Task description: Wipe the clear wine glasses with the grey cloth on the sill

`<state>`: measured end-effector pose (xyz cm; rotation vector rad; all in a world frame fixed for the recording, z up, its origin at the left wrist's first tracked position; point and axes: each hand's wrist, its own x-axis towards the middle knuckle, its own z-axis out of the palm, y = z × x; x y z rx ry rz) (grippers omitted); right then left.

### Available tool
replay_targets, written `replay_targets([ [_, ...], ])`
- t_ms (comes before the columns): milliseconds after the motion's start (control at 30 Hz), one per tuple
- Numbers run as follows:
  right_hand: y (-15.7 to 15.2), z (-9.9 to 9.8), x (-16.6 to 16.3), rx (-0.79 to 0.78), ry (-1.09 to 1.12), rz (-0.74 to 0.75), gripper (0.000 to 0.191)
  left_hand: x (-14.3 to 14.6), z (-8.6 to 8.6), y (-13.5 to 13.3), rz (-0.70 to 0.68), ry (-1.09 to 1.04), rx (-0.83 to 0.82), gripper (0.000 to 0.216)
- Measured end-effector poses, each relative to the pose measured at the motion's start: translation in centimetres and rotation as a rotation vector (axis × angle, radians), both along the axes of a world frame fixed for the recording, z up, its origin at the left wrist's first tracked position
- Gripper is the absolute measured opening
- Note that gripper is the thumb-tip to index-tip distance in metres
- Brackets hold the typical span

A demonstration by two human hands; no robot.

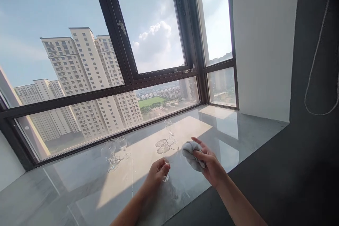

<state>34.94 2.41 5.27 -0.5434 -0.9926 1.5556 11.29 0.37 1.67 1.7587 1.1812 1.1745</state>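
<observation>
My left hand (pixel 158 172) grips the stem of a small clear stemmed glass (pixel 172 160), tilted over a glossy marble windowsill (pixel 79 187). In my right hand (pixel 209 162) is a crumpled grey cloth (pixel 191 153), pressed against the bowl of that glass. Two more clear glasses (pixel 170 132) stand just beyond my hands near the window. Another group of glasses (pixel 114 152) stands further left on the sill.
A large black-framed window (pixel 124 60) runs along the back of the sill, with high-rise buildings outside. A white wall (pixel 262 42) closes the right end. A dark surface (pixel 278 176) lies to the right, with a cord (pixel 315 60) hanging on the dark wall.
</observation>
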Motion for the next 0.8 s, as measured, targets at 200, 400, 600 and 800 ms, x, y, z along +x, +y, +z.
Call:
replay_targets([
  [200, -0.9, -1.8, -3.1, 0.064, -0.21, -0.209, 0.084, 0.2, 0.0, 0.3, 0.005, -0.066, 0.005, 0.043],
  [400, -2.4, -1.1, -4.5, 0.114, -0.145, -0.098, 0.081, 0.6, -0.3, 0.6, 0.113, 0.025, 0.061, 0.05],
  [600, -2.5, 0.6, -2.3, 0.31, -0.362, -0.276, 0.072, -0.5, -1.1, 1.6, 0.2, -0.165, -0.051, 0.042],
  [800, -2.6, 0.7, -2.0, 0.496, -0.575, -0.372, 0.063, -0.2, -0.1, 1.1, 0.117, -0.5, -0.134, 0.033],
])
